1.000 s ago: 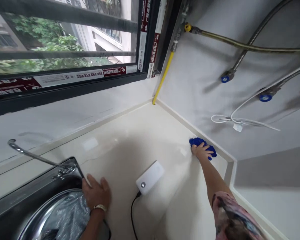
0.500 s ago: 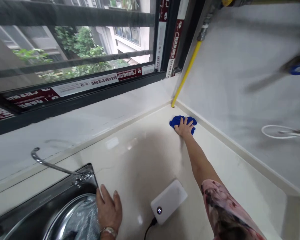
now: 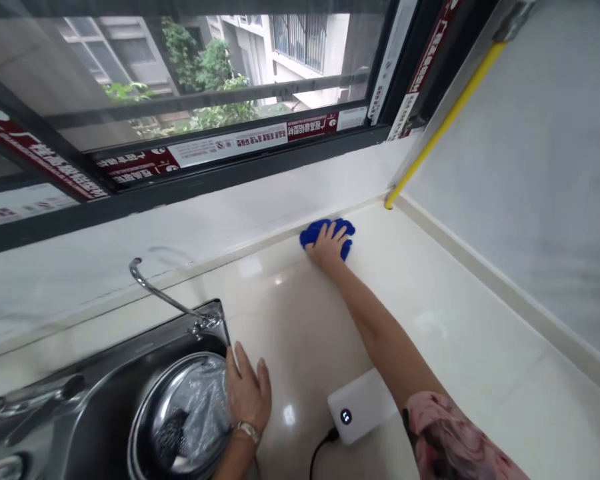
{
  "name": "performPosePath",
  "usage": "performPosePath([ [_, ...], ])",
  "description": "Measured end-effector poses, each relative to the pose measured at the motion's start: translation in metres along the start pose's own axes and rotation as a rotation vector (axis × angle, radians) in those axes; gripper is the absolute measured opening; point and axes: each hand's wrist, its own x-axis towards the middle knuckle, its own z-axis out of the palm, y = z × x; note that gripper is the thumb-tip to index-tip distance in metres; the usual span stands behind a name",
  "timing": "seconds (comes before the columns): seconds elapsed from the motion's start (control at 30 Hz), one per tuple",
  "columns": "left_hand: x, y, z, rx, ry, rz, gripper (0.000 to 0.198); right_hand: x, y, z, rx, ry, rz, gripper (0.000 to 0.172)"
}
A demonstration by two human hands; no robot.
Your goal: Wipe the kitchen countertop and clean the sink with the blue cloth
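Observation:
A bunched blue cloth point(image 3: 312, 233) lies on the pale countertop, against the low ledge below the window. My right hand point(image 3: 330, 245) grips it from above, fingers spread over the fabric and pressing it down. At the sink's right edge, my left hand point(image 3: 249, 393) rests on the counter with its fingers stretched out, holding nothing. Close beside that hand, a round metal pot point(image 3: 153, 393) stands in the sink with clear plastic and a dark scourer-like item inside. My right forearm reaches across the counter past a white power bank point(image 3: 363, 407).
The steel sink point(image 3: 105, 400) and its curved faucet point(image 3: 165, 293) are at the left. A black cable point(image 3: 320, 450) runs from the power bank. A yellow pipe point(image 3: 445, 127) comes down into the back corner. The dark window frame point(image 3: 260, 160) spans the back.
My right hand has moved the blue cloth left, away from the pipe corner and along the ledge under the window. The left hand stays by the sink. The view has turned left.

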Motion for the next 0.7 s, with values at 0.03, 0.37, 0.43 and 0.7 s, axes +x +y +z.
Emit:
performPosePath([
  [0.03,0.000,0.000,0.001,-0.003,0.004,0.008,0.076,-0.012,-0.015,0.002,0.002,-0.013,-0.040,0.088],
  [0.37,0.002,0.004,0.004,-0.026,0.028,-0.001,0.070,-0.107,-0.104,0.006,0.179,-0.118,-0.640,0.077],
  [0.43,0.003,0.005,0.004,-0.039,0.038,-0.017,0.069,-0.122,-0.107,0.008,0.209,-0.143,-0.754,0.075],
  [0.7,0.002,0.011,0.002,-0.020,0.002,-0.086,0.068,-0.168,-0.063,0.011,0.261,-0.234,-0.911,0.075],
])
